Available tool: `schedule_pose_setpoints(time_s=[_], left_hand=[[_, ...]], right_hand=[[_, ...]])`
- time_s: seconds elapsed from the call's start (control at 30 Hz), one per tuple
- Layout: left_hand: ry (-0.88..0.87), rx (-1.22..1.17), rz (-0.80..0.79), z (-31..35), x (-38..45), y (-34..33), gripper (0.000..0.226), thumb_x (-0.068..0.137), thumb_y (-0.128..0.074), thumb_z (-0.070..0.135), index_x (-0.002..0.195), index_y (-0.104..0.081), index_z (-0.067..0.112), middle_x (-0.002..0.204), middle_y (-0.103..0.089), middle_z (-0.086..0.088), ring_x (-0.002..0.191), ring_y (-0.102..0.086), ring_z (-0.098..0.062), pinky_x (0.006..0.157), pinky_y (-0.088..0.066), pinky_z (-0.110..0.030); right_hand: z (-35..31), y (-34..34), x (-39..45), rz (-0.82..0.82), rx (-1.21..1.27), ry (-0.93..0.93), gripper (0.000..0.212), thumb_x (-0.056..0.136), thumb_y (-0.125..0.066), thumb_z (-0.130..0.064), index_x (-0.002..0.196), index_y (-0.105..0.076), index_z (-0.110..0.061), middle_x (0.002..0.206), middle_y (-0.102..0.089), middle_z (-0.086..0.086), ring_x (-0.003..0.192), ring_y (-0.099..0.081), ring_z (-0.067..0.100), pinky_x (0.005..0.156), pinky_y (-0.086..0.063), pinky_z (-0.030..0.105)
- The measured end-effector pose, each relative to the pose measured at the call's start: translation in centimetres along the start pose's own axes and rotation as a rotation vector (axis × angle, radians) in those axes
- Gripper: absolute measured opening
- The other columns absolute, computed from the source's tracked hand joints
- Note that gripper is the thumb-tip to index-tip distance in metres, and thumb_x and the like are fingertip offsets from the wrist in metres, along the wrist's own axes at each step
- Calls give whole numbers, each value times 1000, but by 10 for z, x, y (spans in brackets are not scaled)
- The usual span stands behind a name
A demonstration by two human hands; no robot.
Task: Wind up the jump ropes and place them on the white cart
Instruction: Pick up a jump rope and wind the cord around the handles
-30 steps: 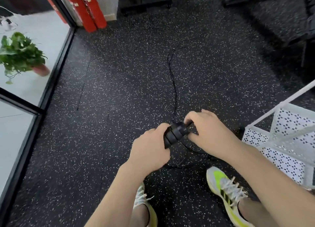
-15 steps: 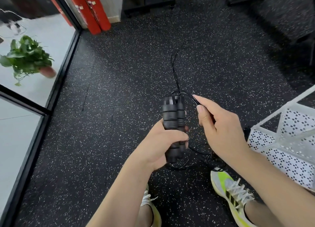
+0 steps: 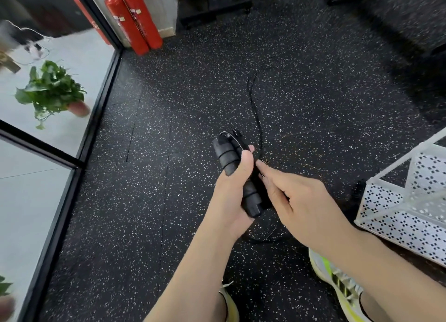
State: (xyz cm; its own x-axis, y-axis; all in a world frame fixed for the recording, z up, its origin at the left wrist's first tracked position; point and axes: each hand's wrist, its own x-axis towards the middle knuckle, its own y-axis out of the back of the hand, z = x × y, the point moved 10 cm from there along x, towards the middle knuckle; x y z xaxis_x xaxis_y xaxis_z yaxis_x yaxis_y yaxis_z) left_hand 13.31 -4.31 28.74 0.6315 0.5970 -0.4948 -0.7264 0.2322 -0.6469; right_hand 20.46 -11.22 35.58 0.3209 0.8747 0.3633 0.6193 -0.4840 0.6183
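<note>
Floor: black rubber gym floor flecked with white [image 3: 169, 176], under my feet.
Cart: white perforated metal cart [image 3: 395, 215] at my right, just beside my right foot; the little of its tray I can see holds nothing I can make out.
Extinguishers: two red cylinders [image 3: 135, 19] standing by the far wall.
Plant: green leafy plant in a pink pot [image 3: 52, 89] behind the glass on my left.
Rope: thin black cord [image 3: 254, 104] trailing away across the floor ahead and looping below my hands.
Handles: two black ribbed jump-rope handles [image 3: 229, 157] side by side, tips pointing away from me.
Left grip: my left hand [image 3: 231, 196] wraps both handles, thumb on top.
Right grip: my right hand [image 3: 299, 205] pinches the cord against the handles, forefinger extended.
</note>
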Motion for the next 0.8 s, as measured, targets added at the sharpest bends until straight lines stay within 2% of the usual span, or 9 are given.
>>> schedule_pose_setpoints(time_s=[0.1, 0.3, 0.37, 0.43, 0.5, 0.53, 0.6, 0.67, 0.8], left_hand=[[-75, -79, 47, 8, 3, 6, 48, 79, -81, 20, 123, -65, 17, 91, -65, -4, 76, -67, -17, 68, -58, -33], [-142, -273, 10, 26, 11, 13, 33, 93, -66, 4, 122, -55, 14, 88, -57, -4, 70, -56, -14, 68, -51, -29], [-146, -303, 27, 26, 10, 13, 27, 93, -59, 0, 118, -56, 9, 86, -57, -4, 69, -56, -14, 68, -50, -29], [-169, -306, 37, 29, 10, 12, 26, 89, -58, -3, 114, -57, 7, 85, -57, -5, 70, -56, -15, 70, -50, -29], [-209, -282, 37, 33, 7, 9, 23, 89, -57, -4, 110, -57, 6, 85, -58, -6, 71, -58, -17, 72, -51, -30], [-230, -261, 60, 33, 5, 9, 21, 90, -57, -5, 109, -57, 5, 86, -59, -8, 72, -59, -19, 73, -52, -31], [-277, -142, 155, 30, -4, 10, 19, 93, -56, -5, 109, -59, 5, 89, -66, -12, 79, -65, -25, 74, -56, -34], [-312, 26, 240, 24, -13, 9, 19, 94, -61, 0, 109, -63, 11, 99, -74, -14, 93, -68, -27, 77, -57, -37], [-330, 150, 194, 5, -24, -12, 13, 95, -65, 4, 100, -69, 17, 106, -77, -9, 94, -68, -19, 89, -55, -41]], right_hand=[[-8, -9, -5, -39, -8, 26, 46, 104, -43, -30, 147, -53, -15, 70, -52, -9, 58, -48, 12, 54, -49, 37], [-15, -24, -17, -137, -67, 70, 52, 103, -41, -24, 155, -40, -19, 82, -40, -14, 58, -48, 17, 53, -50, 39], [-17, -28, -20, -165, -40, 48, 53, 105, -38, -24, 157, -34, -27, 91, -48, -17, 65, -55, 16, 61, -54, 37], [-7, -35, -25, -186, 225, -138, 46, 108, -35, -25, 150, -35, -44, 95, -62, -15, 70, -58, 10, 68, -51, 31], [7, -43, -30, -135, 546, -452, 31, 108, -37, -33, 128, -48, -54, 77, -61, -5, 62, -49, 16, 64, -43, 37], [16, -50, -35, -106, 649, -604, 21, 107, -37, -43, 113, -57, -48, 71, -57, -5, 61, -46, 15, 65, -39, 41], [29, -59, -44, -68, 727, -826, 45, 102, -34, -62, 92, -65, -31, 72, -60, -6, 65, -51, 12, 71, -42, 40], [40, -57, -50, 26, 757, -980, 59, 97, -34, -71, 90, -72, -27, 80, -73, -7, 73, -64, 13, 76, -49, 39], [50, -50, -48, 121, 823, -1062, 62, 100, -39, -63, 80, -76, -17, 70, -72, 8, 55, -58, 16, 53, -39, 29]])
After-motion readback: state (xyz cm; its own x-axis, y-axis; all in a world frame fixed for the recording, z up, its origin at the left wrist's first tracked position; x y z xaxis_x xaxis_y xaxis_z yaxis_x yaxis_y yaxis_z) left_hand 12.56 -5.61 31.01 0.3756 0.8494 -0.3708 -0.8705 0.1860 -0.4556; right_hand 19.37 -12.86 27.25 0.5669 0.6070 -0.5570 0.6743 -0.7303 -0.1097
